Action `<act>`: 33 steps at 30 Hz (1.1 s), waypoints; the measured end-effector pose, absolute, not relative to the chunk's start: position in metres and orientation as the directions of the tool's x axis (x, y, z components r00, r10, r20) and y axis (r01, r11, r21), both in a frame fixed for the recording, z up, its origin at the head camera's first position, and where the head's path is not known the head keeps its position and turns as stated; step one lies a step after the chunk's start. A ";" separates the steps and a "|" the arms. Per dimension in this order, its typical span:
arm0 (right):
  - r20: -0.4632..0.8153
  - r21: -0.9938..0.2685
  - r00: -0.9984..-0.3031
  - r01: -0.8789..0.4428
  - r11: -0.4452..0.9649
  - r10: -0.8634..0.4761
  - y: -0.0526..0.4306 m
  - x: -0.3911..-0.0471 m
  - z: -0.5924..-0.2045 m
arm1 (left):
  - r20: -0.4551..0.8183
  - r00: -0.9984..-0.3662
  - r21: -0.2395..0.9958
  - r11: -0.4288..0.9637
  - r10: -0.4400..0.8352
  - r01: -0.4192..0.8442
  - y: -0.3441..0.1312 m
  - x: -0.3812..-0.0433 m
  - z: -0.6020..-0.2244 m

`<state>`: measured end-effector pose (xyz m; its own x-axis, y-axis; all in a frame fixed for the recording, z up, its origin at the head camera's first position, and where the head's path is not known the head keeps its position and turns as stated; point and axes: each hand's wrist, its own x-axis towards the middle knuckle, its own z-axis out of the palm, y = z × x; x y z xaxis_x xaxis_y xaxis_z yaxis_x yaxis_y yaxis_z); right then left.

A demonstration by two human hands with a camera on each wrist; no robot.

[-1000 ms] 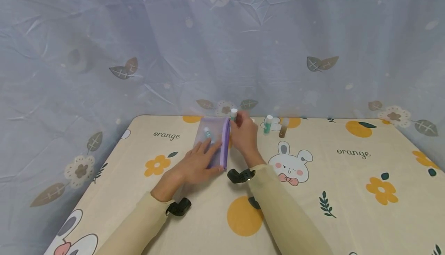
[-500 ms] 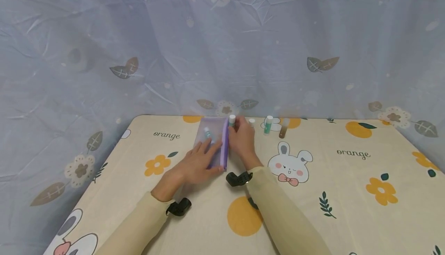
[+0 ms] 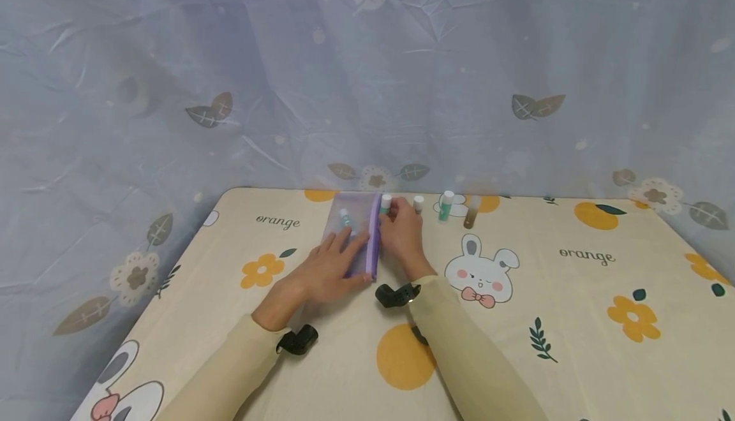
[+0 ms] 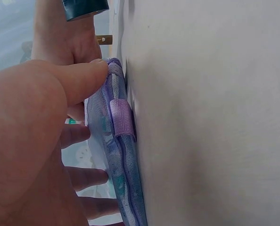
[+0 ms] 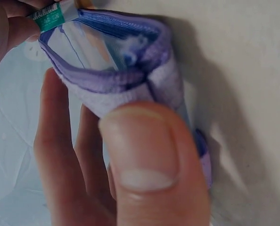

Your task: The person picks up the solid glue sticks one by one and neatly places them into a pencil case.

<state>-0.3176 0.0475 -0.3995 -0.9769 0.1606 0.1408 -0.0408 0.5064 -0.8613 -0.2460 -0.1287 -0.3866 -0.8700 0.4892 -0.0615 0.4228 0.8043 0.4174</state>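
The L hand (image 3: pixel 324 274) lies on the bag (image 3: pixel 362 207), fingers spread apart, thumb by the zip (image 3: pixel 372 242). The bag is flat on the cloth (image 3: pixel 494 357); its long axis runs away from the person, w/ its open mouth facing R. The R hand (image 3: pixel 402 236) has its fingers clamped on a btl (image 3: pixel 385 205) at the mouth's far end, white cap twd the top of the head view. Thru the bag, another btl (image 3: pixel 346 218) slants, cap twd the far end.
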 end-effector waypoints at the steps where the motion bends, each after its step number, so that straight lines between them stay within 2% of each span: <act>1: 0.136 -0.863 -0.977 -0.037 0.504 0.162 0.048 -0.317 -0.399 | -0.061 -0.869 0.418 0.803 0.490 0.424 -0.128 -0.246 -0.386; 15: 0.130 -0.882 -0.978 -0.038 0.470 0.166 0.046 -0.319 -0.401 | -0.058 -0.871 0.413 0.806 0.487 0.423 -0.128 -0.245 -0.385; 26: 0.061 -0.907 -0.980 0.025 0.420 0.190 0.046 -0.322 -0.404 | -0.064 -0.876 0.420 0.809 0.478 0.411 -0.128 -0.246 -0.386; 29: 0.002 -0.940 -0.980 0.066 0.335 0.200 0.045 -0.324 -0.406 | -0.063 -0.877 0.419 0.810 0.477 0.410 -0.128 -0.246 -0.386; 33: -0.109 -0.989 -0.980 0.123 0.080 0.168 0.044 -0.327 -0.410 | -0.058 -0.876 0.422 0.807 0.478 0.412 -0.128 -0.246 -0.387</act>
